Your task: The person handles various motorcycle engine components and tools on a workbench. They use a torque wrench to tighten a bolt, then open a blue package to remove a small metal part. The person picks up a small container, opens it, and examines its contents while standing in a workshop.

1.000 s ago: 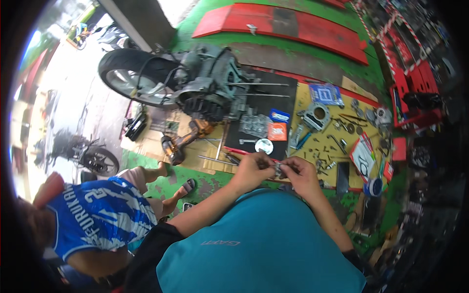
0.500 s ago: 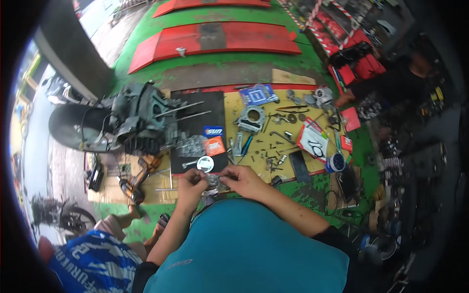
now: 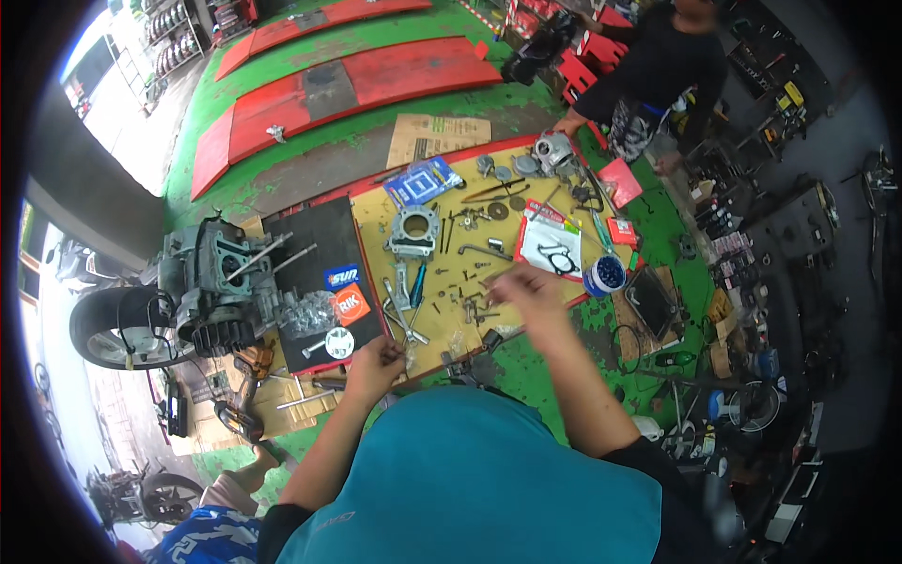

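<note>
My left hand [image 3: 378, 365] is closed in a pinch at the near edge of the board, beside a clear plastic wrapper [image 3: 411, 354]; what its fingers hold is too small to make out. To its left, a piston [image 3: 339, 343] with a pale round crown lies on the black mat [image 3: 303, 246]. My right hand [image 3: 528, 293] hovers over the yellow board [image 3: 376, 226], blurred, fingers bent downward, close to scattered bolts [image 3: 474, 306]. Whether it holds anything is unclear. Beyond the bolts are a cylinder block [image 3: 413, 231] and a black-handled tool [image 3: 417, 285].
An engine [image 3: 221, 273] with a wheel [image 3: 117, 324] stands left. A blue tub [image 3: 604, 276], gasket packet [image 3: 550, 246] and cylinder head [image 3: 552, 150] lie right. A power drill [image 3: 246, 381] rests on cardboard. Another person [image 3: 662, 66] is at the far right; someone in blue [image 3: 211, 536] sits lower left.
My hands, together before, are now apart. The right one has swung right and forward over the bolts; the left stays near the board's edge. The view has turned, and the person at right stands nearer the board.
</note>
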Motion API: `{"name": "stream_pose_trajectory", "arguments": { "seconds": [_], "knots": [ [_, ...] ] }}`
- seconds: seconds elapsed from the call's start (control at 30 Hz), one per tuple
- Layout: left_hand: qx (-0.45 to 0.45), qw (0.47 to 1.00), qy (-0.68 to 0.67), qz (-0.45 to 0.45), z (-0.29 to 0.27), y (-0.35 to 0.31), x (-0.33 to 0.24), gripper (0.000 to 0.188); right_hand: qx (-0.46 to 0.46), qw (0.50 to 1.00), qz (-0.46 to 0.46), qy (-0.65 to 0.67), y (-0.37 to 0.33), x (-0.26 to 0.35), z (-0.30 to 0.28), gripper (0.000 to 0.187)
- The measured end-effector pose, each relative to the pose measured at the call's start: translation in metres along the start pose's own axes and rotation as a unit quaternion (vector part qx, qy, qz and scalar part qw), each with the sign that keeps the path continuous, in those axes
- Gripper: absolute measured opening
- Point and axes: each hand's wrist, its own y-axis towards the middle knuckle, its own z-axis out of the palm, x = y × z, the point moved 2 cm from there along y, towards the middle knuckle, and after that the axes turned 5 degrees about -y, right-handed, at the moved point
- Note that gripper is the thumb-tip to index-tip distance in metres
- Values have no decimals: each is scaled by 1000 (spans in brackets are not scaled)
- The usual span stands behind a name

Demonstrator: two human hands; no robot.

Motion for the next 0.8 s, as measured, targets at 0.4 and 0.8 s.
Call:
{"name": "stream_pose_trajectory", "arguments": {
  "seconds": [0.4, 0.8],
  "knots": [
    [34, 964, 260, 40, 83, 55, 51, 18, -247, 962, -118, -13, -32, 31, -124, 11],
    [-64, 968, 237, 45, 119, 78, 61, 33, -96, 991, 50, -75, -41, -106, -145, 9]
  ]
}}
